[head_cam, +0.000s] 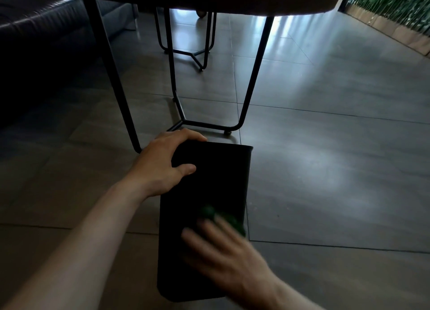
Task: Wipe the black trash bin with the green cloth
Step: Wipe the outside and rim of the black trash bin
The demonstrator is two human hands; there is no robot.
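Note:
The black trash bin (216,181) lies tilted toward me on the tiled floor, its open rim at the far end. My left hand (162,163) grips the bin's far left rim, fingers curled over the edge and thumb on the side wall. My right hand (223,249) is blurred and presses the green cloth (223,216) flat against the bin's near side. Only a small bunched part of the cloth shows past my fingertips.
A dark table (232,0) on thin black metal legs (252,77) stands just beyond the bin, with a second wire frame behind it. A dark leather sofa (39,28) fills the left. Green plants (395,4) line the far right wall. Grey floor tiles spread to the right.

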